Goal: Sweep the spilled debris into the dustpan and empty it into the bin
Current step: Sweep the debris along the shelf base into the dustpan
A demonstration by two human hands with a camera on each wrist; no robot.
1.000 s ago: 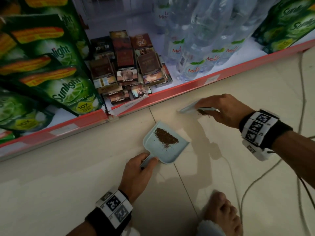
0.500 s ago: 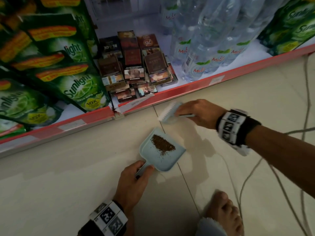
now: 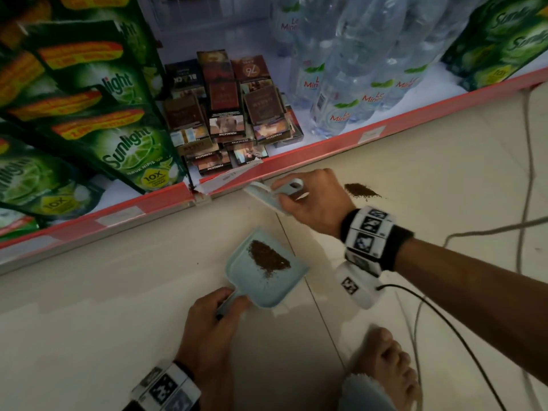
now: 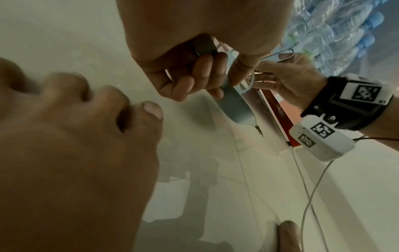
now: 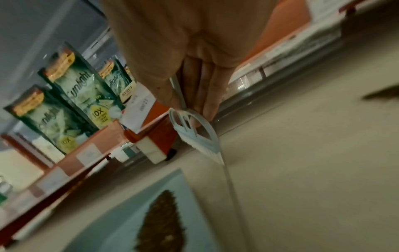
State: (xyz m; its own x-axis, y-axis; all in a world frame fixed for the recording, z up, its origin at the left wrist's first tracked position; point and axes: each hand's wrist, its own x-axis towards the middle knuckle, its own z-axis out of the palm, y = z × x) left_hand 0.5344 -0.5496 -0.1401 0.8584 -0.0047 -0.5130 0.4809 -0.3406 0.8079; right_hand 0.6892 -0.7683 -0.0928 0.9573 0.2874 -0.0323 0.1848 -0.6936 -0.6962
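Brown debris [image 3: 362,191] in a small streak on the pale tiled floor [image 3: 89,307], to the right of the right hand [image 3: 314,203], near the shelf's red front edge [image 3: 296,161]. More brown debris heaped in the light blue dustpan [image 3: 284,289], flat on the floor across a tile seam. Dustpan handle gripped by the left hand [image 3: 207,324], fingers and thumb curled round it. Small light blue hand brush [image 3: 267,197] held in the right hand, fingers wrapped round its handle, bristle end raised off the floor just beyond the dustpan. Shop setting, dim light: low bottom shelf stocked with green Sunlight pouches [image 3: 118,143] at left, stacked cigarette packs [image 3: 231,120] in the middle, Le Minerale water bottles [image 3: 350,84] at right. Thin cables [image 3: 444,241] trailing over the floor at right. Bare foot [image 3: 385,369] on the tiles at the lower edge.
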